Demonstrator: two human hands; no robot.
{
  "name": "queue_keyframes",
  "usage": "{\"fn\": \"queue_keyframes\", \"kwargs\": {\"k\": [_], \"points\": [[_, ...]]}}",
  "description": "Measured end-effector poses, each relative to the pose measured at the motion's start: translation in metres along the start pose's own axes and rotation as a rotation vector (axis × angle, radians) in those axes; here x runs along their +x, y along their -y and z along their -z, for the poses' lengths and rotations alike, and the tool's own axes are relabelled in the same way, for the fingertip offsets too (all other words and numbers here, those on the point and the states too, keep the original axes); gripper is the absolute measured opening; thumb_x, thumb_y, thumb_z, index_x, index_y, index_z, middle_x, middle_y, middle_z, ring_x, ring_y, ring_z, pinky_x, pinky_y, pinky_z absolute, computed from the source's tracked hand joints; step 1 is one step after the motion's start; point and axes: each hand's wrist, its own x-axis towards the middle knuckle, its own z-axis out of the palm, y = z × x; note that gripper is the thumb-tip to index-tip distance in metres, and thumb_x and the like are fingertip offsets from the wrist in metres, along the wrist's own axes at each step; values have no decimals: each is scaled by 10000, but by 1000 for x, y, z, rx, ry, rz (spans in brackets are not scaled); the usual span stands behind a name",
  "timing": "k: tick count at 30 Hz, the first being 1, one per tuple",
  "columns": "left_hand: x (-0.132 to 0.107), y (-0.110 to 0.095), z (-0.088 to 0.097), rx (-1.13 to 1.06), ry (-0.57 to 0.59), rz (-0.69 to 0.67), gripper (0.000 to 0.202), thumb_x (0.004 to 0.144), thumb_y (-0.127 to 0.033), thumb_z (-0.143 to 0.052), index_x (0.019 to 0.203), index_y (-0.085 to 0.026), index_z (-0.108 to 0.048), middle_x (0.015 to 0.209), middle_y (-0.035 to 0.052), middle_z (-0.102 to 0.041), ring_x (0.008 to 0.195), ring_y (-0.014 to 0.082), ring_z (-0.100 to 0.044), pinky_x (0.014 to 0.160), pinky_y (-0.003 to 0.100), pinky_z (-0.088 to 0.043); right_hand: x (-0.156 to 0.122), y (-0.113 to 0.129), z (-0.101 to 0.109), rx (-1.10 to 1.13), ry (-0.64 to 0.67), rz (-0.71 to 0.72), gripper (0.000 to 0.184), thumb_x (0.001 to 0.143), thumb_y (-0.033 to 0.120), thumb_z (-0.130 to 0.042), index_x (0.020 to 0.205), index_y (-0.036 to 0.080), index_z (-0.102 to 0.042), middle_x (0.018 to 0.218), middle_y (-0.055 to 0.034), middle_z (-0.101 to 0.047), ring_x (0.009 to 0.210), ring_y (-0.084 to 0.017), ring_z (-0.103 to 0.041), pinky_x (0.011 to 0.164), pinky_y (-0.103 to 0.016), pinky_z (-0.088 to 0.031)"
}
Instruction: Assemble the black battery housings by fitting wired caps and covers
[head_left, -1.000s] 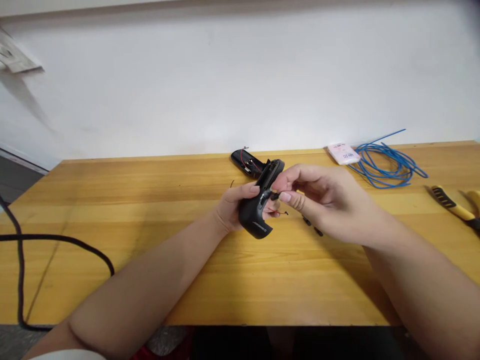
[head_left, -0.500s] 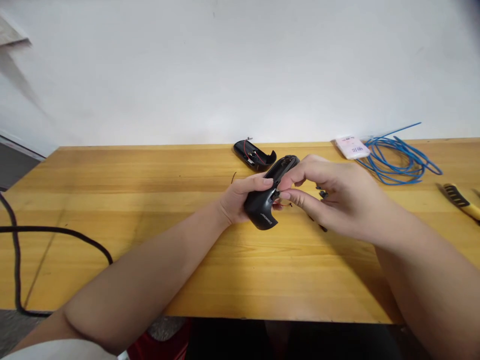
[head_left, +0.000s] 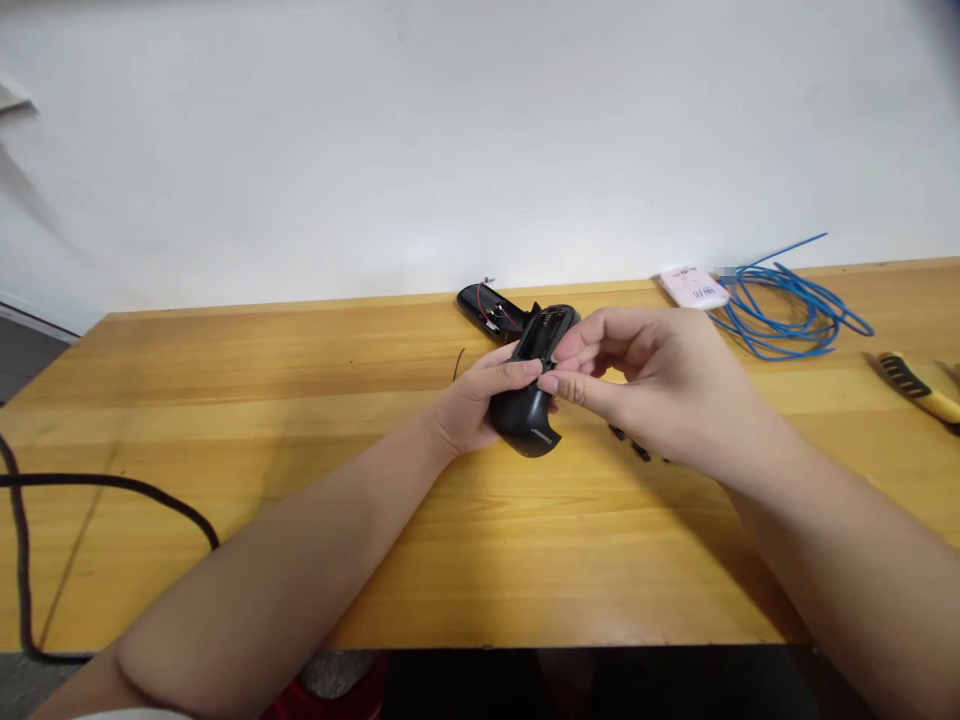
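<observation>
A black curved plastic casing (head_left: 519, 415) with an open hollow is held above the table, tilted, small lettering near its lower end. My left hand (head_left: 480, 395) wraps around it from the left, thumb on top at the opening's edge. On the other side, my right hand (head_left: 637, 375) has thumb and forefinger pinched at the casing's right rim; what lies between the fingertips is too small to make out. Behind the casing, a second black casing half (head_left: 491, 308) with a red wire rests on the table, partly hidden.
Small black pieces (head_left: 637, 450) lie under my right hand. A white-pink packet (head_left: 691, 288) and a coil of blue cable (head_left: 795, 310) are at the back right. A yellow-black handled tool (head_left: 919, 388) sits at the far right. A black cable (head_left: 112, 482) crosses the left side.
My right thumb and forefinger have shifted slightly left along the casing's rim. The red wire that showed beside the casing is now out of sight. The view has tilted a little.
</observation>
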Motion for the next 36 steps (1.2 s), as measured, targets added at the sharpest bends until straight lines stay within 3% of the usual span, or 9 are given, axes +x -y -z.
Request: {"fn": "queue_keyframes", "kwargs": {"k": [3, 9, 14, 19, 21, 24, 27, 31, 36], "points": [[0, 1, 0, 18, -60, -51, 402, 746, -402, -898, 1013, -168, -711, 888, 33, -659, 788, 133, -618, 722, 241, -514, 1, 0, -1, -25, 0, -36, 184, 769, 262, -875, 828, 160, -732, 716, 1, -694, 626, -100, -612, 540, -216, -451], [2, 3, -1, 75, -230, -123, 405, 755, -432, -894, 984, -178, -677, 887, 19, -655, 841, 153, -629, 801, 282, -500, 0, -3, -9, -97, -12, -42, 176, 910, 289, -720, 804, 149, -737, 752, -31, -702, 663, -109, -581, 584, -238, -435], [1, 4, -3, 80, -327, -140, 449, 786, -442, -885, 1101, -198, -680, 991, 29, -686, 950, 173, -643, 893, 306, -498, 4, -5, -16, 192, -35, -214, 222, 887, 299, -727, 750, 136, -664, 749, -26, -655, 668, -100, -562, 620, -227, -469], [0, 2, -6, 96, -337, -217, 472, 844, -534, -814, 1175, -217, -702, 1169, 52, -698, 1119, 199, -621, 964, 301, -494, 12, -4, 1, 430, -174, -230, 168, 800, 247, -822, 724, 146, -712, 764, -43, -714, 679, -97, -624, 607, -190, -487], [-1, 1, -7, 102, -357, -224, 439, 822, -469, -844, 1158, -220, -711, 1182, 41, -697, 1110, 186, -619, 966, 290, -493, 14, -4, 9, 523, -165, -249, 160, 776, 240, -853, 720, 141, -740, 768, -60, -737, 678, -101, -660, 602, -179, -513], [-3, 0, -5, 118, -381, -205, 439, 732, -329, -902, 1118, -232, -716, 1047, 10, -689, 996, 168, -622, 906, 293, -501, 17, -7, 15, 588, -105, -296, 175, 764, 256, -873, 718, 134, -755, 753, -73, -744, 661, -108, -676, 602, -186, -540], [-4, 0, -1, 117, -374, -198, 401, 673, -300, -922, 1006, -224, -712, 932, -2, -662, 901, 164, -614, 867, 317, -504, 18, -13, 15, 533, -80, -299, 189, 730, 251, -875, 688, 138, -730, 707, -51, -717, 627, -102, -635, 590, -202, -521], [-3, -1, 0, 95, -318, -188, 389, 655, -286, -937, 957, -234, -697, 958, -4, -673, 930, 165, -626, 926, 341, -500, 16, -13, 17, 319, -85, -273, 191, 779, 264, -809, 677, 145, -699, 671, -18, -659, 604, -92, -565, 569, -219, -456], [-7, -1, -5, 117, -281, -215, 486, 601, -153, -962, 947, -255, -635, 936, -55, -673, 989, 132, -627, 1000, 322, -472, 13, -7, 24, 57, -10, -169, 240, 915, 372, -734, 867, 141, -777, 838, -51, -750, 690, -111, -633, 648, -238, -500]]}}
